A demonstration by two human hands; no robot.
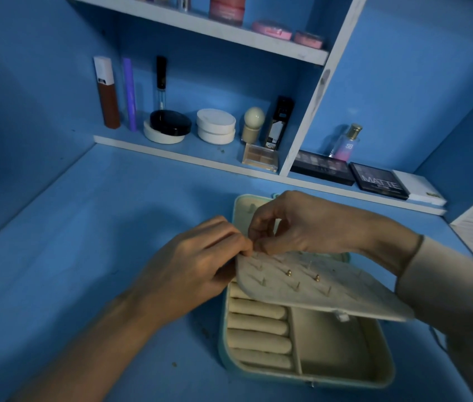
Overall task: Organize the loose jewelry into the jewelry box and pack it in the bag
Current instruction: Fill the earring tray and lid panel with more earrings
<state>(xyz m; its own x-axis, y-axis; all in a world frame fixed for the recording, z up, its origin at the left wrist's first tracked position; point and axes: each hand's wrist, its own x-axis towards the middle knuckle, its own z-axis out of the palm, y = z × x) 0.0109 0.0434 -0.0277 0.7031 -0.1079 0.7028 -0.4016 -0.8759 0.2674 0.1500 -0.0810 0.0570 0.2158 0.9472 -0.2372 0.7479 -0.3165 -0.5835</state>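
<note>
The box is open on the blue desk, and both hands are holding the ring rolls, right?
Not quite. In the head view the left hand and right hand pinch the corner of the earring panel, not the ring rolls, which lie untouched below. The jewelry box is open on the blue desk.

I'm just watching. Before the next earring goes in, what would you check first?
1. Box open, flat on desk: ok.
2. Panel raised over the box: ok.
3. Left hand pinches the panel's corner: ok.
4. Right hand pinches there too: ok.
5. Earring between the fingers: cannot tell.
6. Bag in sight: not ok.
</note>
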